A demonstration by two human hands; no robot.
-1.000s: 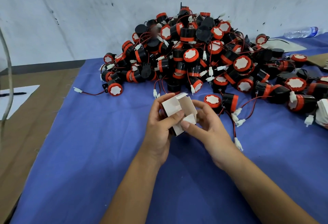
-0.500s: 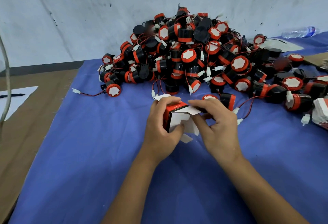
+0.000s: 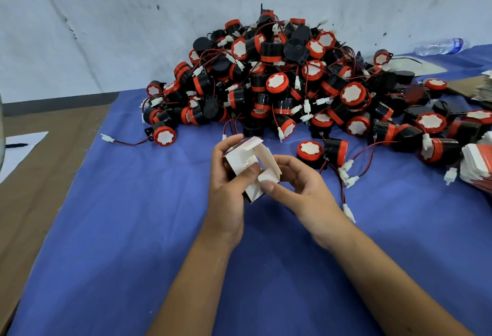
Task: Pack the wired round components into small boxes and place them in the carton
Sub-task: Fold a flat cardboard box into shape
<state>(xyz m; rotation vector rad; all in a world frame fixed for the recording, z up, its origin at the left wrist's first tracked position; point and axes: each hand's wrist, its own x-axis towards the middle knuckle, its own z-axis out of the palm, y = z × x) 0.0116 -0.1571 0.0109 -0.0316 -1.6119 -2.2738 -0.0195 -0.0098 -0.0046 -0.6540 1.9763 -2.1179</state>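
Note:
A small white box (image 3: 249, 161) with open flaps is held above the blue cloth in front of me. My left hand (image 3: 229, 192) grips its left side, thumb pressed on the white front face. My right hand (image 3: 300, 189) pinches a lower flap of the box between thumb and fingers. Behind the hands lies a big heap of round black and red wired components (image 3: 282, 82) against the wall. Two single components (image 3: 322, 150) lie just right of the box, their red wires and white plugs trailing toward me. No carton is in view.
A blue cloth (image 3: 119, 229) covers the table; brown tabletop (image 3: 40, 176) shows at the left with a white sheet and pen (image 3: 16, 146). A stack of flat unfolded boxes (image 3: 478, 165) sits at the right edge. A plastic bottle (image 3: 439, 46) lies far right by the wall.
The box has been turned in my hands: its red printed side showed half a second ago, and now the white inside and open flaps face me. My right hand has shifted to a lower flap.

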